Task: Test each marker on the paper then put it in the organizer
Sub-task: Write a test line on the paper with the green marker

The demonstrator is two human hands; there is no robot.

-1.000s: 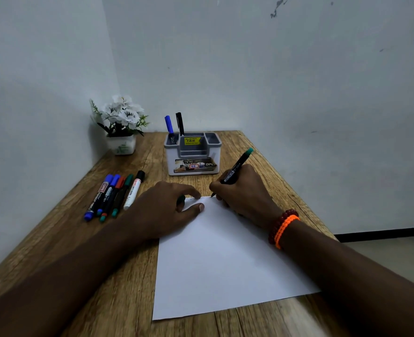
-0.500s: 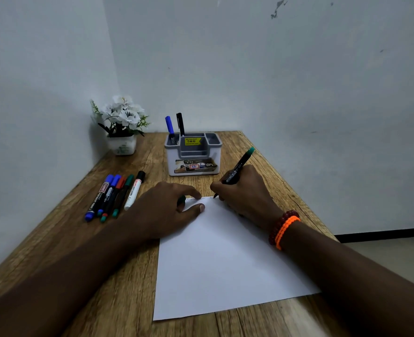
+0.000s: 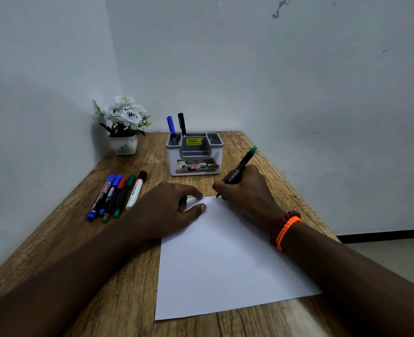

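Two forearms enter from the near edge of the desk (image 3: 55,239) and meet over the far end of a white paper sheet (image 3: 225,259), which lies on the wood with its long axis running away from the person.

Left hand (image 3: 167,210): fingers curled, thumb and fingertips pressing down on the far left corner of the sheet. A small green part, probably the marker's cap, shows between the fingers; whether it is actually gripped cannot be told.

Right hand (image 3: 247,190): clenched in a writing grip round the green-ended marker (image 3: 241,165). The tip meets the far edge of the paper, next to a faint zigzag line. The barrel tilts up and away to the right, green end highest. Two bracelets (image 3: 283,229), dark red and orange, sit on this wrist.

Key relation: the grey-and-white organizer (image 3: 195,154) stands straight beyond the hands, slightly left of the right hand, which already carries the marker. Judged from this, the test stroke is in progress; recapping and a short forward reach should follow.

Five markers (image 3: 118,193) lie side by side left of the left hand, untested by appearance. A blue pen (image 3: 170,125) and a black pen (image 3: 182,124) stand upright in the organizer's left rear compartment. A potted white flower (image 3: 123,127) occupies the far left corner.
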